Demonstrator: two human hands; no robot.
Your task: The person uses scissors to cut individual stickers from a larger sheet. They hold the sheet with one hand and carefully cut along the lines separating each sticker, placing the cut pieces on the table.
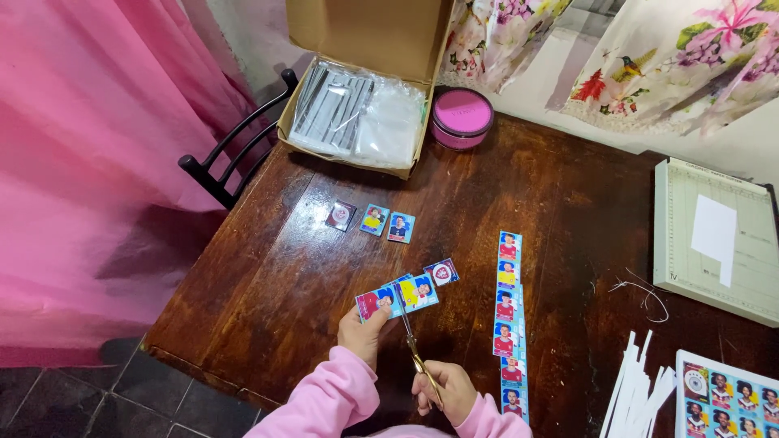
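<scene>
A short sticker strip (398, 294) is gripped by the left hand (363, 331) at table centre; scissors (418, 353), clasped in the right hand (442, 392), are cutting it. 3 cut stickers (371, 218) lie at 11 o'clock; approx. 1 long strip (508, 320) at 3 o'clock, plus a sheet (726, 403), is left uncut.

pink tin (461, 116), floral curtain (673, 57), dark brown table (568, 203)
</scene>
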